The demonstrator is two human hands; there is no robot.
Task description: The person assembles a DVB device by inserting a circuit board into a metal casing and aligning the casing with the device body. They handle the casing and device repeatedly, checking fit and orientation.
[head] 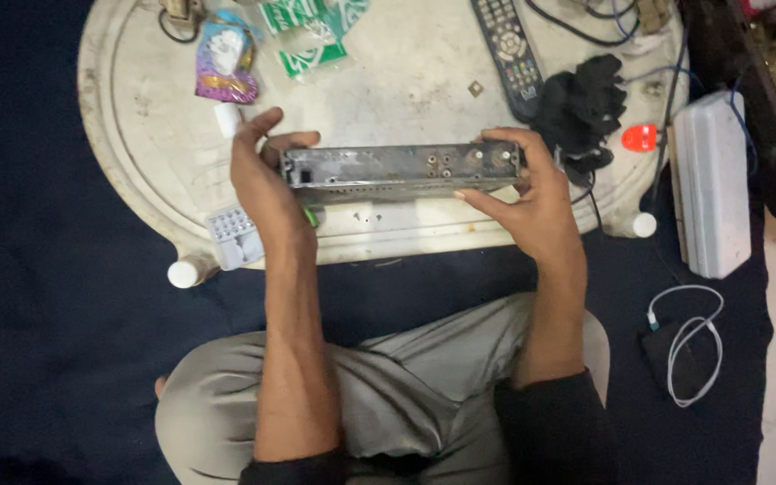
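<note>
Centrally in the frame, both hands clasp a grey metal set-top box (401,171) by its ends, left hand (262,180) and right hand (532,193) fingers wrapped tight, tilting its rear ports upward above the round bench (136,108).

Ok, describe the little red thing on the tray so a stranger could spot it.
Start at the round white tray and go to its right edge. There, between the black cloth and the long white box, lies the small red object, the only bright red thing there.
</note>
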